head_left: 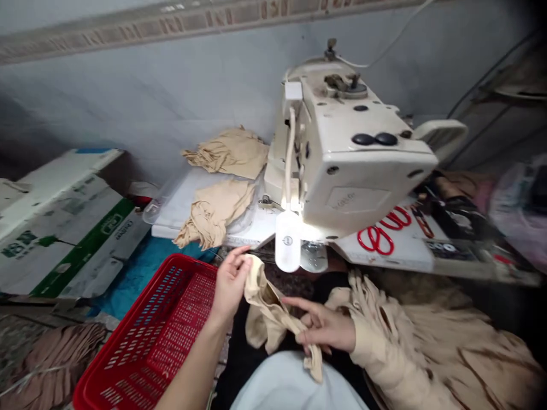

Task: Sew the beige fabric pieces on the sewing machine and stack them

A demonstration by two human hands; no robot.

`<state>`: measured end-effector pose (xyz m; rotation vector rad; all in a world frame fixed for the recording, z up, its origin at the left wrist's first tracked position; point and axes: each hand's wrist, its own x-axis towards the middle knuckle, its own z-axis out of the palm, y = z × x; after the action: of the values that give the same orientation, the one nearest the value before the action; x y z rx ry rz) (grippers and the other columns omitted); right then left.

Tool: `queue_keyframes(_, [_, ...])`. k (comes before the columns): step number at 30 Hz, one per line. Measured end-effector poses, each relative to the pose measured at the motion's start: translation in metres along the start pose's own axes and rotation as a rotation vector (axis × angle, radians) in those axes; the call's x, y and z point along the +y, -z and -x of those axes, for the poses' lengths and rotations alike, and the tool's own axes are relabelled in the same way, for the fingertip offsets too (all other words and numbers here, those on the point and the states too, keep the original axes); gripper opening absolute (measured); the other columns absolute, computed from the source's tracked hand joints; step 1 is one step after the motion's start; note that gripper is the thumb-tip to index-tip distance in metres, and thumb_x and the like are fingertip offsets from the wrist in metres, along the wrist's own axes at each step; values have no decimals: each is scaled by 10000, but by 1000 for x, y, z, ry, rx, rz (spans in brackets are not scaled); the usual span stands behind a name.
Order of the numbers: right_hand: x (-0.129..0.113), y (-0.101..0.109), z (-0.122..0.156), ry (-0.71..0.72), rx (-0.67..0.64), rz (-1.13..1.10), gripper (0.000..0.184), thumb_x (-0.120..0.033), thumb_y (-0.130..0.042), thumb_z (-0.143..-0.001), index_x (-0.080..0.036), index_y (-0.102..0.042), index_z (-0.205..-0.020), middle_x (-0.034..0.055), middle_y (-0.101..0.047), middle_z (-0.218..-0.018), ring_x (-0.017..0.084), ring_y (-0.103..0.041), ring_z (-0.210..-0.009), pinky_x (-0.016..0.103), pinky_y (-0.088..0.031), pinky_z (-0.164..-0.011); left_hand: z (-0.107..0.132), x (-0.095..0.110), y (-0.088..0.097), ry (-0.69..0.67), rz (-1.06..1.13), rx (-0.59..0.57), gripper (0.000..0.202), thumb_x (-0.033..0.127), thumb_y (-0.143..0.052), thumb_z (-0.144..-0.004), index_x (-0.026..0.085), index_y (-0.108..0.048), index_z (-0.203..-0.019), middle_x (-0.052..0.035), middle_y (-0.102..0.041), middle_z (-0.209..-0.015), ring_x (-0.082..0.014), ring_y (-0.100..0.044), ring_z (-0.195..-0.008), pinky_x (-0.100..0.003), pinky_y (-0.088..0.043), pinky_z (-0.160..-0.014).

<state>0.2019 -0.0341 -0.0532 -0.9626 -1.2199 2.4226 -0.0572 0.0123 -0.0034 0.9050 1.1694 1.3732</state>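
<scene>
A beige cloth piece [267,304] is stretched between my two hands, over my lap. My left hand [232,279] pinches its upper left end. Lower down, my right hand [327,326] grips the other end between thumb and fingers, with the index finger pointing along the cloth's edge. The cloth hangs in folds, and its far side is hidden. Just beyond my hands stands a white sewing machine [367,165], its lit lamp [288,242] hanging above the cloth.
Left of me is a red plastic basket [171,265]. Beige cloth piles [231,151] lie on the white table [162,230]. Red-handled scissors [376,239] rest right of the machine. More beige fabric [461,341] is heaped at my right; a cardboard box [77,228] stands far left.
</scene>
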Motion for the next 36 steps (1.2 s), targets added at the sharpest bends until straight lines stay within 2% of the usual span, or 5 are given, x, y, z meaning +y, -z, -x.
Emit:
queue_keyframes(7, [-45, 22, 33, 479, 415, -284, 444, -545, -753, -857, -177, -710, -1101, 163, -761, -1040, 250, -742, -898, 180, -438, -448, 18, -17, -29, 223, 198, -17, 442, 352, -828, -803, 144, -714, -1176, -101, -765, -1022, -190, -732, -865, -260, -587, -759])
queue_keyframes(13, [-29, 4, 5, 163, 73, 322, 475, -537, -831, -765, -156, -759, -1039, 86, -765, -874, 200, -720, -718, 239, -527, -563, 25, -15, -65, 97, -43, -152, 386, 428, -729, -882, 141, -729, -1141, -107, -748, -1011, -204, -708, -869, -269, -562, -727])
queue_keyframes(19, [-50, 32, 30, 280, 431, 818, 294, -421, -821, -794, -201, -817, -991, 43, -735, -843, 171, -676, -668, 250, -473, -611, 1, -10, -43, -88, -774, -686, 367, 456, -816, -793, 141, -672, -672, -34, -627, -755, -161, -584, -706, -239, -413, -598])
queue_keyframes(24, [-63, 41, 39, 364, 286, 825, 284, -446, -738, -881, -183, -829, -936, 33, -724, -751, 159, -622, -674, 252, -428, -621, 4, -2, -53, 5, -658, -1018, 377, 444, -664, -939, 144, -635, -713, -44, -636, -856, -147, -594, -763, -236, -444, -681])
queue_keyframes(36, [-46, 37, 35, 318, 193, 317, 374, -495, -782, -823, -128, -761, -894, 18, -639, -742, 126, -534, -619, 249, -421, -575, 14, -3, -61, 71, -538, -833, 369, 456, -630, -954, 121, -702, -817, -6, -554, -670, -113, -453, -607, -214, -331, -537])
